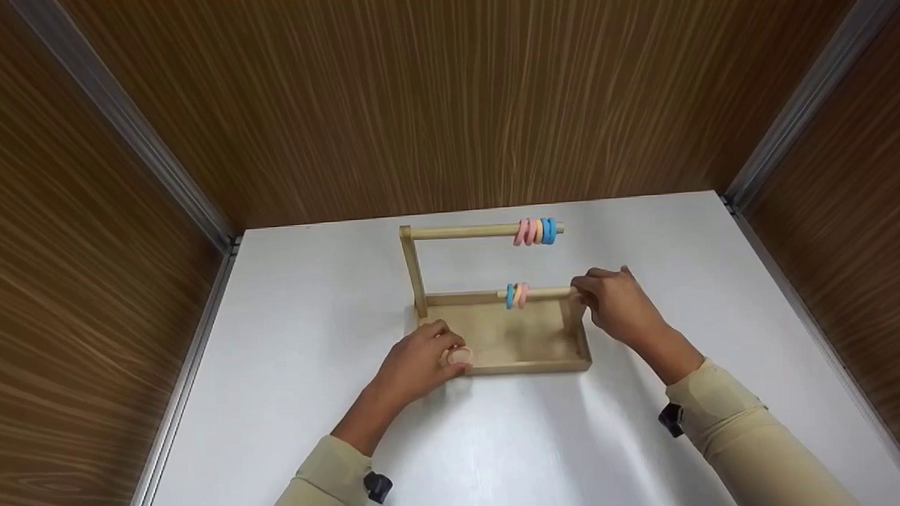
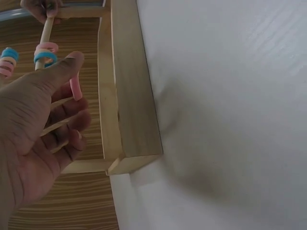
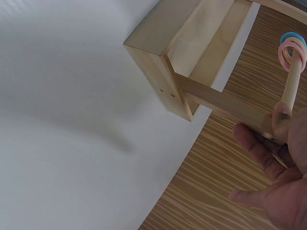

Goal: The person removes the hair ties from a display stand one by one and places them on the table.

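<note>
My left hand (image 1: pixel 418 363) pinches a pink ring (image 2: pixel 75 87) between thumb and fingers, above the front left part of a wooden tray stand (image 1: pixel 529 367). With my right hand (image 1: pixel 621 305) I grip the top of the stand's shorter post (image 3: pixel 225 105), where a wooden rod (image 1: pixel 552 291) joins it. A blue, a pale orange and a pink ring (image 1: pixel 524 295) hang near that rod's free left end. On the taller rod (image 1: pixel 464 231) at the back, several pink, pale orange and blue rings (image 1: pixel 537 231) sit close to its right end.
The stand rests on a white table (image 1: pixel 309 303). Wood-patterned panels (image 1: pixel 444 96) rise at the back and both sides, with metal strips (image 1: pixel 154 151) at the corners. Each sleeve carries a small black device (image 1: pixel 377 486) at the wrist.
</note>
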A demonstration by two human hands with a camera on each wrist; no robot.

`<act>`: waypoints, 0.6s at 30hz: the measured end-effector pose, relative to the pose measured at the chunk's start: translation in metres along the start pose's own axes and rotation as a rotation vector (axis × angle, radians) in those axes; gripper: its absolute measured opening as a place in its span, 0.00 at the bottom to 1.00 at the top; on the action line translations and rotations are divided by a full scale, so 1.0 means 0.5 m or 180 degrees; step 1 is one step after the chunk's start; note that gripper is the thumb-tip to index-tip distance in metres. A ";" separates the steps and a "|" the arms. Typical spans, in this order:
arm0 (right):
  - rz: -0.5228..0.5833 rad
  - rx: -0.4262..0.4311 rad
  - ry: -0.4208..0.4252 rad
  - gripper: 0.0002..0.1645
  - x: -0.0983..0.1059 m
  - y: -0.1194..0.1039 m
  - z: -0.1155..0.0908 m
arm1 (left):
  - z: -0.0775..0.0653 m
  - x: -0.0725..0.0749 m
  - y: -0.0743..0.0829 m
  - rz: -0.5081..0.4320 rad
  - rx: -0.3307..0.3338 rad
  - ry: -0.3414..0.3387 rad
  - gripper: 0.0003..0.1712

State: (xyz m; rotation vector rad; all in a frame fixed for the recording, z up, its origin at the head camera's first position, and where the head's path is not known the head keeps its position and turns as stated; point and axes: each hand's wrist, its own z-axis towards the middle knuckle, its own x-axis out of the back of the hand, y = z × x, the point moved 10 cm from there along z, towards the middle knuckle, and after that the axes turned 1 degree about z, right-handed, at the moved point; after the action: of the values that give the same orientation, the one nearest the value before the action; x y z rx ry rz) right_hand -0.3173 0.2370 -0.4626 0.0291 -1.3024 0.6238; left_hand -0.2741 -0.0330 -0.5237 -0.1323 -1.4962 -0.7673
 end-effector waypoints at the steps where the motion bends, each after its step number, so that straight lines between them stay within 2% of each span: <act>1: -0.0004 -0.0009 -0.0007 0.09 0.000 0.000 0.000 | -0.004 -0.003 0.002 0.0036 -0.0016 -0.0028 0.21; 10: -0.0011 -0.0001 -0.0009 0.09 0.000 -0.003 -0.003 | -0.028 -0.037 0.012 0.0162 -0.0097 -0.0384 0.20; 18: -0.0018 -0.0057 -0.0027 0.10 0.004 -0.005 -0.002 | -0.042 -0.069 0.040 0.0634 -0.0369 -0.0391 0.18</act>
State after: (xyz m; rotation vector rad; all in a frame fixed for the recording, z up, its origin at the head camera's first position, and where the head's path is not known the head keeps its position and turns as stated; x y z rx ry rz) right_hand -0.3150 0.2360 -0.4600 0.0209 -1.3155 0.6077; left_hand -0.2421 -0.0162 -0.5505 -0.4161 -1.5276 -0.6943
